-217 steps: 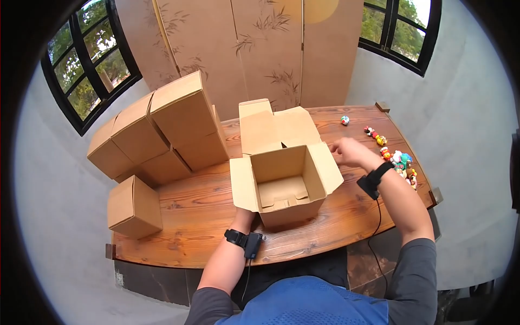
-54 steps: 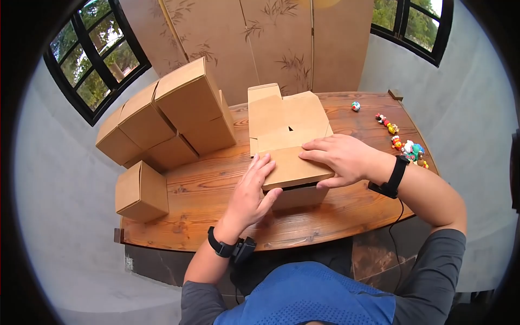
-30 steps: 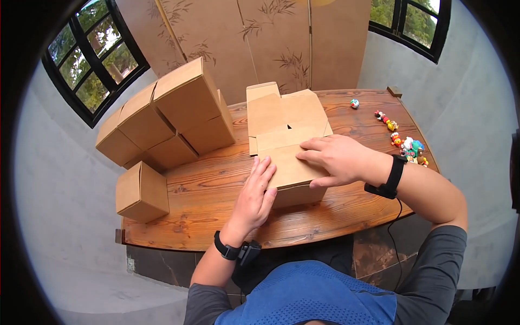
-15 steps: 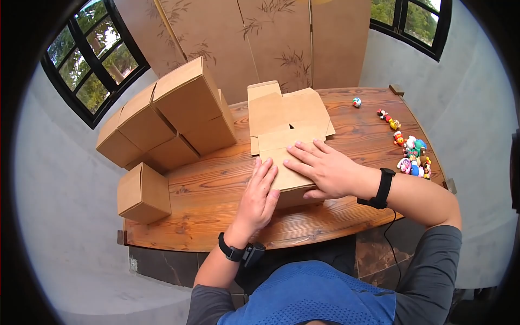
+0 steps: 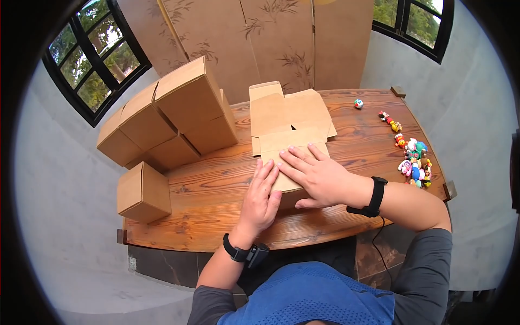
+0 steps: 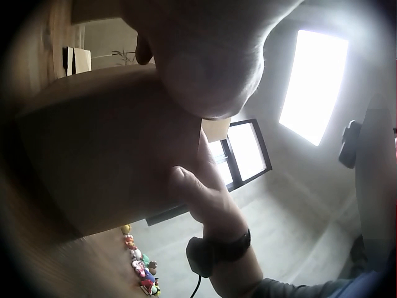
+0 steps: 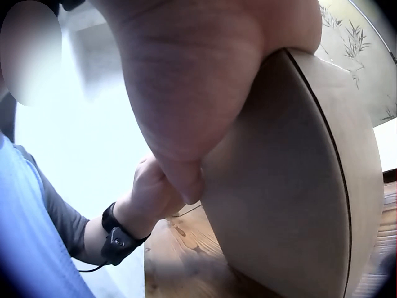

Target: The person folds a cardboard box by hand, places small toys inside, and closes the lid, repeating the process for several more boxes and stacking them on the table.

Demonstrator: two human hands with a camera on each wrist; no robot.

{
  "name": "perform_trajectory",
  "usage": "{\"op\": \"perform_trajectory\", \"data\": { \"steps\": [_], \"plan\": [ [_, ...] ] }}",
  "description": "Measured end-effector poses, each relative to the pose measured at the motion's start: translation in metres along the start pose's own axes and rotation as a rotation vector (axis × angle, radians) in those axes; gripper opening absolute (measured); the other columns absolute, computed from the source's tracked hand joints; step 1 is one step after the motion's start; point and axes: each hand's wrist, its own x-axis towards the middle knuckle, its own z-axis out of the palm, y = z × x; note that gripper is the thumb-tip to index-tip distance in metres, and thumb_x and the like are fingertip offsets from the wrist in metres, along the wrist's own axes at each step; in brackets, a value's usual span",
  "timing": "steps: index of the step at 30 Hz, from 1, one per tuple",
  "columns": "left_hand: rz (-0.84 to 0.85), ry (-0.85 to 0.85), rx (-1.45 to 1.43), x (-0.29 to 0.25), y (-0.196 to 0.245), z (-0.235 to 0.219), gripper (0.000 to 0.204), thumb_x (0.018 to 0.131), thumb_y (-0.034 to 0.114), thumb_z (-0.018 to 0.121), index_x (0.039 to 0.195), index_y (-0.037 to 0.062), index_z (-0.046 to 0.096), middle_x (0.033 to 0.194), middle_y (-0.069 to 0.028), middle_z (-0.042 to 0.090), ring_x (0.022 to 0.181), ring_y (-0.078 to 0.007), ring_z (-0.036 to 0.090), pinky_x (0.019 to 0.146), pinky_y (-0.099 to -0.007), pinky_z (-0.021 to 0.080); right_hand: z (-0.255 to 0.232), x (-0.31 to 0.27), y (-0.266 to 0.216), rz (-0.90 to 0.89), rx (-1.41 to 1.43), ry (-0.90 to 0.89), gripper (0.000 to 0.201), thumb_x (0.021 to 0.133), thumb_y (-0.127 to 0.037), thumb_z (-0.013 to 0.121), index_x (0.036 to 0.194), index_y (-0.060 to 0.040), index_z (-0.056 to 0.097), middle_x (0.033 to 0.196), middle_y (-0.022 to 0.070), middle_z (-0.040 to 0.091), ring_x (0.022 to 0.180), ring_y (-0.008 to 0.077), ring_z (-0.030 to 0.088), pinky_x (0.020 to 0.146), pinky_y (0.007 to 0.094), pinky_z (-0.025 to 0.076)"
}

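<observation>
Unmarked plain cardboard box (image 5: 286, 142)

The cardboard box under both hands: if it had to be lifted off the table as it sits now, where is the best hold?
Probably by its two opposite side walls, one hand from each side. The cardboard box stands upright on the table, too wide for one hand. Left hand and right hand lie flat on its folded top flaps, and its rear lid still stands open, so a top grip looks insecure.

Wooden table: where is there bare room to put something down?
Bare wood lies between the small closed cardboard box and the left hand, and between the open-lidded box and the colourful little toys. The stacked cardboard boxes crowd the far left.
</observation>
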Motion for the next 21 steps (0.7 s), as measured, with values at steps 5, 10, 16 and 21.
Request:
{"op": "perform_trajectory", "data": {
  "steps": [5,10,16,21],
  "plan": [
    [0.01,0.011,-0.018,0.0,-0.001,0.001,0.045,0.098,0.017,0.056,0.138,-0.002,0.053,0.148,-0.0251,0.045,0.142,-0.0479,0.035,0.116,-0.0498,0.031,-0.002,-0.001,-0.002,0.003,-0.016,0.009,0.097,0.08,-0.052,0.072,0.153,-0.0043,0.031,0.158,0.018,0.033,0.147,0.0337,0.03,0.117,0.0566,0.026],
    [0.011,0.017,-0.014,-0.001,-0.002,0.002,0.045,0.096,0.016,0.057,0.138,-0.002,0.054,0.147,-0.0244,0.046,0.142,-0.0476,0.035,0.115,-0.0495,0.032,0.0,-0.004,0.0,0.0,-0.023,0.031,0.096,0.079,-0.052,0.073,0.152,-0.0041,0.034,0.157,0.0174,0.035,0.147,0.0331,0.031,0.117,0.055,0.027],
    [0.017,0.02,-0.004,0.0,-0.003,0.0,0.042,0.096,0.016,0.057,0.134,-0.0023,0.057,0.145,-0.0235,0.049,0.141,-0.047,0.036,0.114,-0.0489,0.034,-0.005,-0.025,0.022,0.052,0.01,0.006,0.089,0.082,-0.051,0.071,0.149,-0.0028,0.037,0.156,0.0185,0.035,0.147,0.0338,0.031,0.117,0.0536,0.028],
    [0.016,0.042,-0.007,0.001,-0.003,0.002,0.039,0.097,0.017,0.057,0.131,-0.0027,0.06,0.143,-0.0235,0.051,0.14,-0.0469,0.039,0.114,-0.0486,0.035,0.006,-0.032,0.021,0.105,0.13,0.145,0.075,0.091,-0.048,0.063,0.146,-0.0007,0.042,0.154,0.0219,0.037,0.145,0.0383,0.032,0.115,0.0531,0.031]
  ]
}}
